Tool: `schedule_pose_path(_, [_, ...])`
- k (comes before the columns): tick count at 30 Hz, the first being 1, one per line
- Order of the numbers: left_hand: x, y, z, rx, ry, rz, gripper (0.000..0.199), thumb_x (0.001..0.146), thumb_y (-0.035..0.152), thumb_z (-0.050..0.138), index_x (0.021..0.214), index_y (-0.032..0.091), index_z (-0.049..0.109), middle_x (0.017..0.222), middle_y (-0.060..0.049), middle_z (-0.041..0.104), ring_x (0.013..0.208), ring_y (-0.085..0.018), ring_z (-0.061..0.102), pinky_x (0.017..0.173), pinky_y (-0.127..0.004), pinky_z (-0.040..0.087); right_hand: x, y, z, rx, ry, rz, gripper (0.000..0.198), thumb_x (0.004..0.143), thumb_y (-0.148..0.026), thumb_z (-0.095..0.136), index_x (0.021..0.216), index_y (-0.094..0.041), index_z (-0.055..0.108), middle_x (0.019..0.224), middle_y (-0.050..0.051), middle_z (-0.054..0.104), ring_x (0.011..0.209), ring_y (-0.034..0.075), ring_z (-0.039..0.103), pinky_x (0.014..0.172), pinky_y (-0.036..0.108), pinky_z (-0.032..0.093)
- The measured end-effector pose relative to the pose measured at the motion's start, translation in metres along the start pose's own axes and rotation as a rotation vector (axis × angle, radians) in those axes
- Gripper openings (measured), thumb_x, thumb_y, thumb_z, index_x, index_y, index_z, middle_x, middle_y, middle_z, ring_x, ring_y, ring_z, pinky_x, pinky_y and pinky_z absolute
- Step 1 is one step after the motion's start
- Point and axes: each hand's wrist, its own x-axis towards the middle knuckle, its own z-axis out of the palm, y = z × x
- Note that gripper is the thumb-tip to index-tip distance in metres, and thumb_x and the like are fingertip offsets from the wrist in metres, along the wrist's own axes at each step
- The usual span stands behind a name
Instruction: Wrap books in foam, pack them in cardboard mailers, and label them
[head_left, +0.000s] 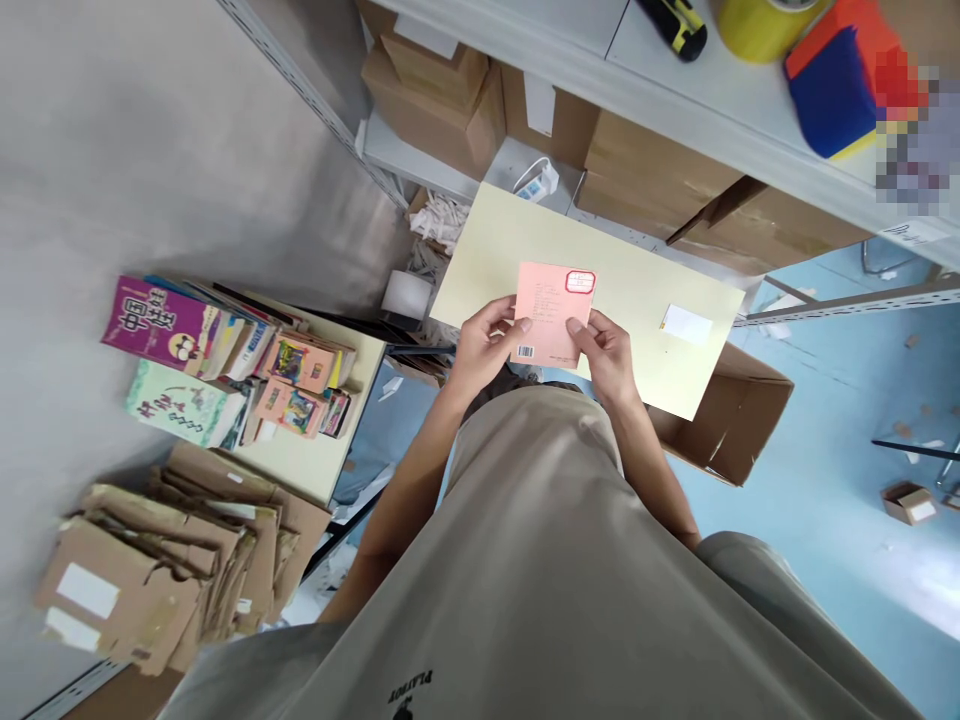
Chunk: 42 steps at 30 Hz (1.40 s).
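Left hand [486, 348] and right hand [609, 358] grasp a pink booklet [553, 325]; the bench [652, 290] lies beneath them; stacked books [244, 345] sit leftward.

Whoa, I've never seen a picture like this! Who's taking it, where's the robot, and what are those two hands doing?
There's no robot here, just a person with bare hands. The one picture comes from a camera worn on the person's head, looking forward and down. That's why you see their grey shirt below. The left hand and right hand hold a pink booklet between them, over a pale yellow table. The booklet has a barcode and a red-edged label. A white slip lies on the table. To the left, piles of books sit on a side table, including a purple book.
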Motion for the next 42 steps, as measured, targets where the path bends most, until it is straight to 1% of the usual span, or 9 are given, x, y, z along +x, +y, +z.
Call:
schedule_pose_path(6, [0.000,0.011,-0.006,0.011,-0.014,0.058,0.039,0.108,0.060,0.086,0.120,0.024,0.089,0.104,-0.006,0.087,0.078,-0.016,0.071,0.067,-0.027,0.056,-0.001,0.000,-0.007,-0.113,-0.011,-0.108,0.055,0.103,-0.080,0.086,0.130,-0.032,0.089,0.131,0.008,0.093,0.136,0.036,0.084,0.123,0.061,0.068])
schedule_pose_path(10, [0.004,0.017,-0.012,0.068,0.023,0.238,0.028,0.111,0.053,0.083,0.102,0.028,0.090,0.121,-0.009,0.088,0.110,-0.025,0.084,0.096,-0.040,0.068,0.002,-0.005,-0.007,-0.217,-0.009,-0.252,0.036,0.102,-0.076,0.090,0.109,-0.040,0.092,0.154,0.001,0.085,0.168,0.037,0.064,0.144,0.072,0.048])
schedule_pose_path(15, [0.004,0.014,-0.012,0.042,0.060,0.230,0.037,0.110,0.062,0.084,0.096,0.027,0.086,0.123,-0.011,0.089,0.120,-0.028,0.085,0.113,-0.048,0.067,0.005,-0.010,-0.007,-0.230,-0.013,-0.282,0.033,0.104,-0.075,0.087,0.103,-0.043,0.092,0.156,-0.003,0.084,0.171,0.037,0.060,0.147,0.074,0.042])
schedule_pose_path(20, [0.001,0.009,-0.010,-0.098,0.092,0.056,0.058,0.099,0.081,0.090,0.106,0.026,0.073,0.106,-0.008,0.087,0.103,-0.023,0.085,0.096,-0.036,0.070,0.002,-0.005,-0.015,-0.269,0.037,-0.239,0.047,0.107,-0.076,0.083,0.134,-0.037,0.089,0.126,0.006,0.091,0.127,0.033,0.084,0.126,0.061,0.065])
schedule_pose_path(23, [0.001,0.005,-0.013,-0.084,0.030,0.002,0.061,0.101,0.084,0.084,0.111,0.025,0.078,0.106,-0.008,0.087,0.089,-0.020,0.081,0.081,-0.030,0.067,0.000,0.002,-0.018,-0.240,0.067,-0.164,0.062,0.105,-0.077,0.085,0.151,-0.035,0.077,0.100,0.003,0.087,0.096,0.026,0.082,0.101,0.050,0.073])
schedule_pose_path(27, [0.002,0.000,-0.016,-0.071,-0.025,-0.010,0.060,0.103,0.080,0.084,0.119,0.023,0.085,0.117,-0.012,0.090,0.093,-0.021,0.083,0.082,-0.032,0.067,-0.003,0.004,-0.021,-0.208,0.058,-0.130,0.053,0.108,-0.082,0.077,0.132,-0.035,0.080,0.111,0.004,0.088,0.084,0.021,0.076,0.075,0.040,0.070])
schedule_pose_path(30, [0.002,0.000,-0.015,-0.088,-0.010,-0.038,0.062,0.093,0.077,0.096,0.123,0.023,0.087,0.118,-0.012,0.091,0.096,-0.023,0.085,0.083,-0.032,0.067,-0.003,0.000,-0.023,-0.190,0.011,-0.100,0.057,0.104,-0.086,0.079,0.128,-0.035,0.082,0.123,0.005,0.090,0.092,0.022,0.080,0.075,0.040,0.071])
schedule_pose_path(37, [0.001,0.013,-0.001,-0.152,0.067,-0.138,0.066,0.097,0.086,0.089,0.084,0.022,0.080,0.065,-0.002,0.074,0.054,-0.014,0.066,0.055,-0.027,0.055,0.001,-0.006,-0.020,-0.147,-0.044,0.008,0.064,0.100,-0.089,0.083,0.093,-0.027,0.075,0.078,0.005,0.086,0.059,0.016,0.068,0.051,0.030,0.054])
schedule_pose_path(42, [0.002,0.014,0.000,-0.128,0.066,-0.148,0.068,0.095,0.090,0.088,0.099,0.022,0.086,0.078,-0.005,0.083,0.063,-0.017,0.078,0.053,-0.025,0.057,0.000,-0.006,-0.021,-0.117,-0.047,-0.009,0.069,0.099,-0.097,0.077,0.095,-0.028,0.074,0.080,0.004,0.085,0.064,0.018,0.072,0.057,0.032,0.061])
